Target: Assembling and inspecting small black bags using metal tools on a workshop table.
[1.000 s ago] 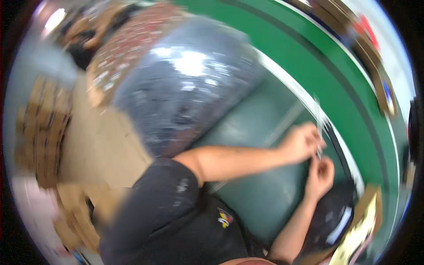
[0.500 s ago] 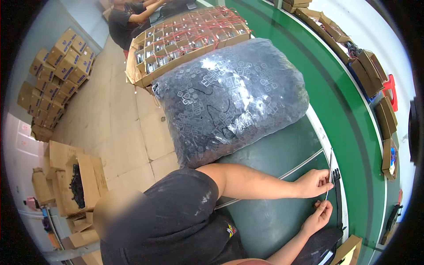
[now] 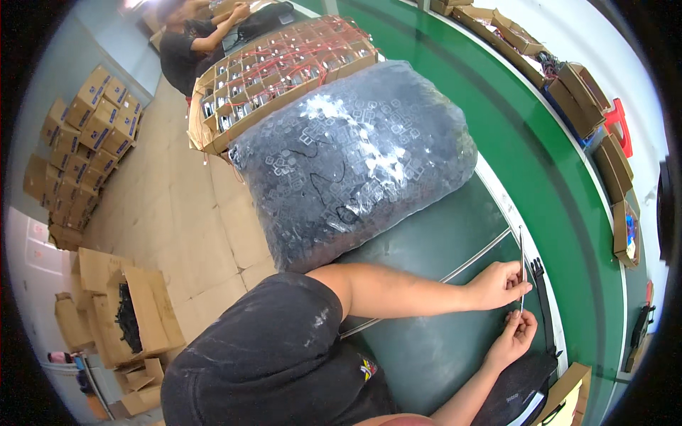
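Observation:
A thin, straight, silvery-grey rod (image 3: 522, 245) stands lengthwise near the table's right edge. My left hand (image 3: 497, 285) is closed, pinching it around its middle between thumb and fingers. Just below, my right hand (image 3: 513, 339) is closed too, its thumb and fingertips together at the rod's lower end. Whether the right fingers hold anything else is too small to see. Beside both hands, a black strap with a buckle (image 3: 544, 298) lies along the white table edge. A black fabric bag (image 3: 508, 394) rests close to my right forearm.
A large clear bag of black parts (image 3: 355, 156) covers the table's far part. Behind it is a partitioned carton (image 3: 284, 71) with red wires; a person works beyond. Green conveyor belt (image 3: 561, 213) runs alongside, with small boxes past it. An open carton (image 3: 572, 383) stands at lower right.
The whole view has shifted, so the table and bag sit further left in it. Both hands keep their places at the rod, almost unchanged relative to each other.

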{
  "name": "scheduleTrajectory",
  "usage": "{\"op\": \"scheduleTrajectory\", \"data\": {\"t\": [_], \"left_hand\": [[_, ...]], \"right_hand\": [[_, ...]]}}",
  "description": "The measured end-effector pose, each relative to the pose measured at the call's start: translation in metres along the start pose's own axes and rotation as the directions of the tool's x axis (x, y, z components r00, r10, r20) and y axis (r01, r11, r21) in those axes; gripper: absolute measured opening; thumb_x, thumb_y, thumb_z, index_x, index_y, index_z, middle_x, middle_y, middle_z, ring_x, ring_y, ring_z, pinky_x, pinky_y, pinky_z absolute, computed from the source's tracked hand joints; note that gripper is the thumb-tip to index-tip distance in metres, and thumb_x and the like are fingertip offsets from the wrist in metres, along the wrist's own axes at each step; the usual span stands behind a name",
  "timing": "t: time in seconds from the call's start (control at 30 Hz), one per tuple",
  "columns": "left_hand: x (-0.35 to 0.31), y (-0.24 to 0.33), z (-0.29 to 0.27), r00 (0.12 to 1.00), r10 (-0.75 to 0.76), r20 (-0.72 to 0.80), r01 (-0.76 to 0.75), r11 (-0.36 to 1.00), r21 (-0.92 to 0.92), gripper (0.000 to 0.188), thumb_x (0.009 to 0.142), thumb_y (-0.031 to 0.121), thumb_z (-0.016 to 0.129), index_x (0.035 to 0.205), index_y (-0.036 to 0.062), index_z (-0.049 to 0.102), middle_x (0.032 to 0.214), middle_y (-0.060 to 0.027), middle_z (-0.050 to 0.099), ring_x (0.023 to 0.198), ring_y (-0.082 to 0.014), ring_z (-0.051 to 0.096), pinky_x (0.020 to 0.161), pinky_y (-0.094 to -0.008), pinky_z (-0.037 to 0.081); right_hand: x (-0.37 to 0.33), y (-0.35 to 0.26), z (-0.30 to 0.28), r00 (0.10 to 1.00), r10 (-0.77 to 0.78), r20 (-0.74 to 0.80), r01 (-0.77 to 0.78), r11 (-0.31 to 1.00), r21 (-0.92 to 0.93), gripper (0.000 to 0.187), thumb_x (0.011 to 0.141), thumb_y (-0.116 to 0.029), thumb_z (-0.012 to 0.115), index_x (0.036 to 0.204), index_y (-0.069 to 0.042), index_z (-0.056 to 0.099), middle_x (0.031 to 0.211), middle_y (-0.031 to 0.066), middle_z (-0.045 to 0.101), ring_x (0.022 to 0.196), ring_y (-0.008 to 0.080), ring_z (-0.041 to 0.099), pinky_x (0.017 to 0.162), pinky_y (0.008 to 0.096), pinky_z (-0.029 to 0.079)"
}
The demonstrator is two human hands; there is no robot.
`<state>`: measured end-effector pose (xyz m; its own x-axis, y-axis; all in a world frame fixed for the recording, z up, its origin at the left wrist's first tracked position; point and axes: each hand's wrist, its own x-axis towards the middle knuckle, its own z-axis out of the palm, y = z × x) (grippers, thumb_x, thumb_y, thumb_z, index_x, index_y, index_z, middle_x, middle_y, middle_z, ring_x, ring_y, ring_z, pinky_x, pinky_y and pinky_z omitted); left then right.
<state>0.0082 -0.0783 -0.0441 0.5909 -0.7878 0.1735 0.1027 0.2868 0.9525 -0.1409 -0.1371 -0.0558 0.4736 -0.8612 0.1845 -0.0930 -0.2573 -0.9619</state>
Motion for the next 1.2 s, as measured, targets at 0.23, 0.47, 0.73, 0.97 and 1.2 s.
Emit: {"op": "scheduleTrajectory", "data": {"t": [0.23, 0.47, 0.73, 0.97, 1.2], "left_hand": [[0.0007, -0.0007, 0.0020, 1.000, -0.008, 0.006, 0.008, 0.999, -0.034, 0.017, 0.089, 0.015, 0.067, 0.084, 0.0021, 0.056, 0.066, -0.0009, 0.060, 0.059, -0.0045, 0.054, 0.052, -0.0242, 0.042], [0.0013, -0.0026, 0.0016, 1.000, 0.021, -0.007, -0.022, 0.999, -0.034, 0.017, 0.090, 0.016, 0.066, 0.084, 0.0024, 0.058, 0.066, -0.0014, 0.062, 0.059, -0.0044, 0.055, 0.051, -0.0238, 0.042], [-0.0006, 0.0032, 0.0040, 1.000, 0.022, -0.008, -0.022, 1.000, -0.022, 0.020, 0.089, 0.017, 0.067, 0.081, 0.0013, 0.058, 0.063, -0.0033, 0.062, 0.057, -0.0052, 0.055, 0.050, -0.0240, 0.043], [0.0000, 0.0020, 0.0027, 0.999, 0.039, -0.010, -0.039, 0.999, 0.010, 0.022, 0.089, 0.019, 0.067, 0.080, 0.0016, 0.058, 0.062, -0.0021, 0.060, 0.056, -0.0044, 0.053, 0.050, -0.0238, 0.043], [-0.0006, 0.0016, 0.0025, 1.000, 0.000, 0.021, 0.002, 0.998, -0.063, 0.022, 0.090, 0.019, 0.067, 0.080, 0.0019, 0.058, 0.065, -0.0023, 0.062, 0.058, -0.0047, 0.055, 0.051, -0.0245, 0.043]], "right_hand": [[0.0004, -0.0029, -0.0011, 1.000, -0.014, 0.012, 0.014, 1.000, -0.003, 0.016, 0.099, -0.015, 0.054, 0.095, 0.000, 0.057, 0.081, 0.0030, 0.055, 0.073, 0.0081, 0.050, 0.066, 0.0211, 0.041], [0.0004, 0.0010, -0.0045, 0.999, 0.012, 0.038, -0.013, 1.000, 0.010, 0.012, 0.095, -0.007, 0.059, 0.104, 0.001, 0.054, 0.085, 0.0025, 0.058, 0.077, 0.0074, 0.054, 0.072, 0.0199, 0.044], [-0.0018, -0.0040, 0.0011, 0.999, 0.011, -0.048, -0.008, 0.998, 0.065, 0.014, 0.096, -0.009, 0.057, 0.106, 0.001, 0.055, 0.086, 0.0033, 0.059, 0.078, 0.0080, 0.056, 0.071, 0.0215, 0.047], [-0.0002, -0.0015, -0.0028, 1.000, 0.010, 0.011, -0.010, 1.000, -0.003, 0.016, 0.099, -0.013, 0.053, 0.103, 0.001, 0.057, 0.085, 0.0029, 0.056, 0.074, 0.0082, 0.052, 0.072, 0.0219, 0.045], [0.0011, 0.0008, -0.0025, 0.999, -0.030, 0.017, 0.029, 0.999, 0.038, 0.019, 0.099, -0.017, 0.053, 0.096, 0.001, 0.058, 0.081, 0.0032, 0.056, 0.075, 0.0088, 0.051, 0.071, 0.0226, 0.043]]}}
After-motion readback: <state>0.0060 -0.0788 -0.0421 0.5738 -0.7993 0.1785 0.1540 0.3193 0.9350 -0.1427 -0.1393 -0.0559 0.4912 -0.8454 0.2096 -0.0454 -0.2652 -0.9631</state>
